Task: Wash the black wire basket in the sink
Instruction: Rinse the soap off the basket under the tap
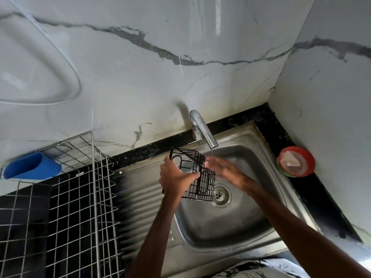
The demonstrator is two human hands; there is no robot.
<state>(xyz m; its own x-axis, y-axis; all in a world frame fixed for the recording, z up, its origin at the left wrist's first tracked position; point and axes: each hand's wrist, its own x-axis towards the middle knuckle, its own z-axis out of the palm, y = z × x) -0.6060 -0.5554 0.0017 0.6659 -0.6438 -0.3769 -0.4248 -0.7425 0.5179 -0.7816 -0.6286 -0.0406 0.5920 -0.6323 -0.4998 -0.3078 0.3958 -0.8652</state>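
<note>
One grip (176, 177) around basket (197, 177)

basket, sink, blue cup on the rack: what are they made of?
Black wire basket: thin metal wire, probably coated matte black; no bare metal shows. Sink: stainless steel by the look, brushed grey with dull reflections and pressed drainer ribs. Blue cup: likely plastic, opaque, even colour, soft sheen.
</note>
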